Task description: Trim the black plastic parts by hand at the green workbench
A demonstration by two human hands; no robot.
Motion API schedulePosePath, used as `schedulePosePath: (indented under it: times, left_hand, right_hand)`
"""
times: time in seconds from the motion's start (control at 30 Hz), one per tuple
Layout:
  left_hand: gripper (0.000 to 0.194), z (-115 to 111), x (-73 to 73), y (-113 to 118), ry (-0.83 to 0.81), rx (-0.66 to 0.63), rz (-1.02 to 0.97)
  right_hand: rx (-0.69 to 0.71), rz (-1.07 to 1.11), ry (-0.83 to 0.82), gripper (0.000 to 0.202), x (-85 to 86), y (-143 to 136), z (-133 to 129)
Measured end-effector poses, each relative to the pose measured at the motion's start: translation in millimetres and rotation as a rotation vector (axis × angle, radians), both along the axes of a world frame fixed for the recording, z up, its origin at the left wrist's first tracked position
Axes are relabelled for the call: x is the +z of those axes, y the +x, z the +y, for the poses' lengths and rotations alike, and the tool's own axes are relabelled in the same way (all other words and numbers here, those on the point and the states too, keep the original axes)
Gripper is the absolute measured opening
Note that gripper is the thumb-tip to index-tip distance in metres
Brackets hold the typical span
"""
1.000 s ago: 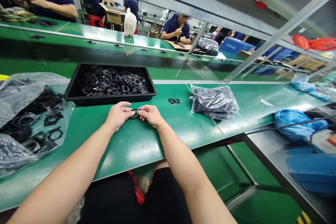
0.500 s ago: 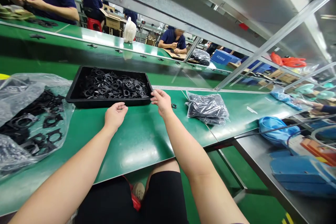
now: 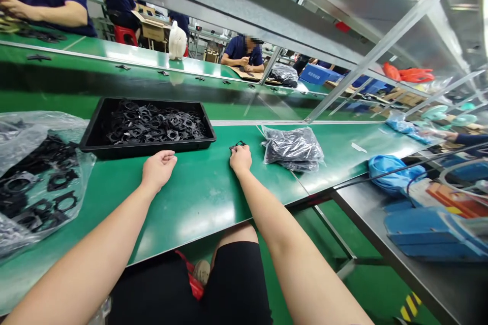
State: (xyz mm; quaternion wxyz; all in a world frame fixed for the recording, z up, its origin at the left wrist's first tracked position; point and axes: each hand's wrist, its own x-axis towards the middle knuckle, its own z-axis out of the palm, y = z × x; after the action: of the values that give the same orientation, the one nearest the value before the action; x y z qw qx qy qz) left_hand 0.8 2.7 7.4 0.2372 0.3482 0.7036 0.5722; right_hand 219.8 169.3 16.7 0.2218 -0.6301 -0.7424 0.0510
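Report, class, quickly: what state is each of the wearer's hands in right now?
Left hand: half open, fingers loosely curled, nothing visible in it.
Right hand: fingers at small black ring-shaped parts on the glossy green table; whether gripping cannot be told.

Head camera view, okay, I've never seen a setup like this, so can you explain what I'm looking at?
There's no machine here: these are a person's two bare hands, seen by a camera worn on their head, looking forward and down. On the green work surface sit a black tray heaped with small black parts, an open plastic bag of similar parts at left, and a closed plastic bag at right. The right hand has its fingertips at a small black piece; whether it's gripped isn't clear. The left hand is loosely curled near the tray, nothing visible in it.
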Motion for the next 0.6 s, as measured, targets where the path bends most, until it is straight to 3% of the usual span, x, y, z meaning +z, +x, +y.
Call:
schedulePosePath:
  times: [0.23, 0.4, 0.5, 0.6]
  left_hand:
    - [0.039, -6.3, 0.1, 5.8, 0.048, 0.024, 0.095]
    - [0.036, -33.2, 3.4, 6.6, -0.007, -0.028, 0.22]
    - [0.034, -64.5, 12.7, -11.4, -0.086, -0.051, 0.345]
    - [0.034, -97.6, 28.8, -49.2, -0.185, 0.083, 0.493]
  right_hand:
    - [0.108, 0.003, 0.1, 0.029, 0.2, -1.0, -8.0]
    - [0.18, 0.055, 0.105, 0.027, -0.6, 2.3, -10.0]
    - [0.19, 0.125, 0.11, 0.022, -3.7, 7.9, -12.2]
    - [0.191, 0.199, 0.113, 0.023, -7.1, 13.9, -14.9]
